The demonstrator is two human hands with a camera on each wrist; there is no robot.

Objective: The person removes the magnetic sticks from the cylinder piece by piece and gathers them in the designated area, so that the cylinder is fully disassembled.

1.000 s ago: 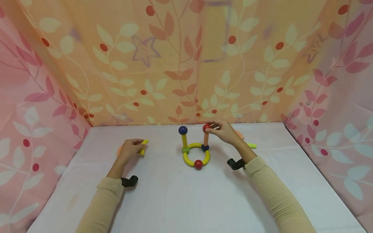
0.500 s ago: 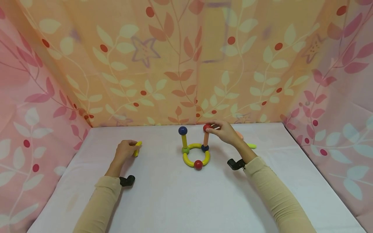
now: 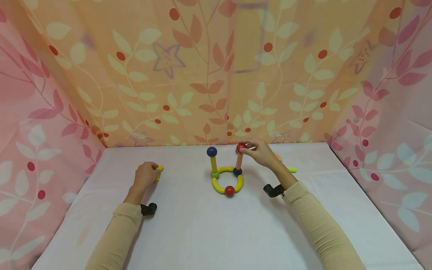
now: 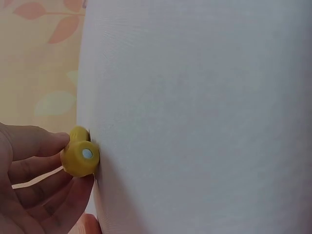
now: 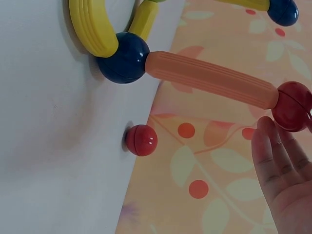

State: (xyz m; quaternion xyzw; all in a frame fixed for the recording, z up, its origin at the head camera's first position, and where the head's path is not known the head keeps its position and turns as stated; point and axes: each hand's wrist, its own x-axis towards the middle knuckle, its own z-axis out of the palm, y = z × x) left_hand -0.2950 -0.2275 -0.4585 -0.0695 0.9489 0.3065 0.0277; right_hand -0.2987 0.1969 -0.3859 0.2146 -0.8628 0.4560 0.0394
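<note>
My left hand [image 3: 145,174] holds a yellow curved magnetic rod [image 4: 80,158] between thumb and fingers, just at the white cloth; a pale magnet shows in the rod's end. At mid-table lies a ring of yellow curved rods [image 3: 218,186] joined by a red ball [image 3: 230,191], a green ball [image 3: 215,174] and a dark blue ball [image 3: 237,171]. A yellow rod [image 3: 213,164] topped by a blue ball [image 3: 212,151] stands on the green one. On the blue one stands an orange rod [image 5: 212,79], leaning slightly right. My right hand [image 3: 260,153] pinches the red ball [image 5: 294,106] at its top.
A loose red ball [image 5: 141,140] sits on the cloth near the standing orange rod. Beyond my right wrist lie a yellow-green rod [image 3: 291,169] and a peach-coloured piece [image 3: 278,156]. An orange piece [image 4: 88,224] lies below my left fingers. Patterned curtains [image 3: 216,75] surround the table.
My left hand has drawn back to the left with the yellow curved rod, which has turned in its fingers. The red ball under my right hand has shifted slightly right, tilting the orange rod.
</note>
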